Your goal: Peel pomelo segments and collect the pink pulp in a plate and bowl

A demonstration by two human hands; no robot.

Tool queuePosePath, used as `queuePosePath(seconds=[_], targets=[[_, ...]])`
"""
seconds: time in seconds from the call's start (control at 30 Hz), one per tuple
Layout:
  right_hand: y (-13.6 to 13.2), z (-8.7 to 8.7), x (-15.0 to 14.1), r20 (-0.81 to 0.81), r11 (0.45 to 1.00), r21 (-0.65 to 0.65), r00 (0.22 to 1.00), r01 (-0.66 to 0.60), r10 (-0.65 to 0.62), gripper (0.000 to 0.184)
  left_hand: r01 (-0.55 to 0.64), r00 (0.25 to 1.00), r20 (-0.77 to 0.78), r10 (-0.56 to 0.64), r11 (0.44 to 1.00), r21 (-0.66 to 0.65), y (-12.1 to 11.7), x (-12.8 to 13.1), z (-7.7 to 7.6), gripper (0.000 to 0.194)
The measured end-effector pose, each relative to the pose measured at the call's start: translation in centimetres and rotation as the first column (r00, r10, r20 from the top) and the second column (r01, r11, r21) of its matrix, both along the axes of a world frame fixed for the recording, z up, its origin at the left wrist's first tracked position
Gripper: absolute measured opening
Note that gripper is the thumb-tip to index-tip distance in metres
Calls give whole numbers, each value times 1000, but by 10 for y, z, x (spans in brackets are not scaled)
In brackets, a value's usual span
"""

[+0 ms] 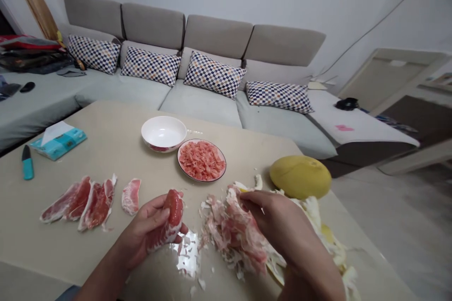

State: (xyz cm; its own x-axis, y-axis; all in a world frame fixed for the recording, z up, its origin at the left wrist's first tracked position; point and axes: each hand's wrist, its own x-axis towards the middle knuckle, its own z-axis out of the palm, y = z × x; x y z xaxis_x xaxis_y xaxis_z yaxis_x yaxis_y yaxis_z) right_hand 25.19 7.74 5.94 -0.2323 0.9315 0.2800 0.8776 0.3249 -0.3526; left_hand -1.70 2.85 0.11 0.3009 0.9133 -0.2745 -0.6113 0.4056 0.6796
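In the head view we see the left hand curled closed around a red pomelo segment, held above the counter. The right hand, fingers bent, presses into a heap of torn membrane; we cannot tell whether it grips any. More segments lie left of the left hand. Farther off, a plate of pink pulp sits beside a white bowl. A whole pomelo lies just beyond the right hand, and a sofa stands behind the counter.
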Motion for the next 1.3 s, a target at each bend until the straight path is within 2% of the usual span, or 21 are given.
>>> queuePosePath(seconds=[0.1, 0.33, 0.4, 0.5, 0.6, 0.67, 0.7, 0.8, 0.87, 0.93, 1.03, 1.2, 1.3], targets=[[0, -2, 2, 205, 991, -129, 979, 43, -16, 23, 11, 1000, -10, -11, 1000, 16, 0, 1, -3, 32], [-22, -32, 26, 126, 944, -272, 979, 188, -159, 7, 43, 996, -83, -43, 999, 1, -3, 8, 0, 36], [-30, -40, 36, 153, 943, -241, 968, 230, -197, 9, 60, 994, -96, -60, 998, -2, -3, 10, -2, 37], [-38, -46, 45, 189, 955, -110, 949, 276, -253, 23, 67, 992, -108, -68, 998, -12, -2, 11, -6, 39], [-42, -41, 37, 49, 958, -14, 957, 285, -284, 25, 47, 991, -125, -50, 999, -27, 0, 12, -7, 43], [-43, -36, 19, -164, 978, -53, 965, 200, -206, 23, 35, 990, -132, -39, 999, -33, 0, 14, -6, 46], [-44, -33, 7, -280, 989, -92, 950, 115, -136, 22, 32, 990, -133, -36, 999, -32, 0, 15, -6, 48], [-44, -31, -34, -529, 970, -171, 847, -173, 57, 26, 23, 992, -123, -23, 1000, 0, -1, 18, -5, 56], [-42, -35, -58, -615, 944, -182, 781, -274, 108, 28, 10, 994, -107, -6, 999, 35, -1, 19, -6, 58], [-38, -39, -73, -653, 941, -162, 747, -298, 124, 21, 9, 995, -103, -4, 999, 52, 0, 19, -7, 56], [-33, -45, -79, -656, 958, -96, 741, -271, 144, 13, 51, 992, -120, -45, 998, 46, 0, 18, -9, 53], [-29, -49, -72, -538, 954, 152, 788, -260, 300, 13, 164, 983, -87, -159, 985, 57, -1, 17, -9, 50], [-28, -53, -69, -488, 940, 266, 811, -214, 322, 13, 227, 973, -54, -224, 971, 71, -2, 17, -11, 48]])
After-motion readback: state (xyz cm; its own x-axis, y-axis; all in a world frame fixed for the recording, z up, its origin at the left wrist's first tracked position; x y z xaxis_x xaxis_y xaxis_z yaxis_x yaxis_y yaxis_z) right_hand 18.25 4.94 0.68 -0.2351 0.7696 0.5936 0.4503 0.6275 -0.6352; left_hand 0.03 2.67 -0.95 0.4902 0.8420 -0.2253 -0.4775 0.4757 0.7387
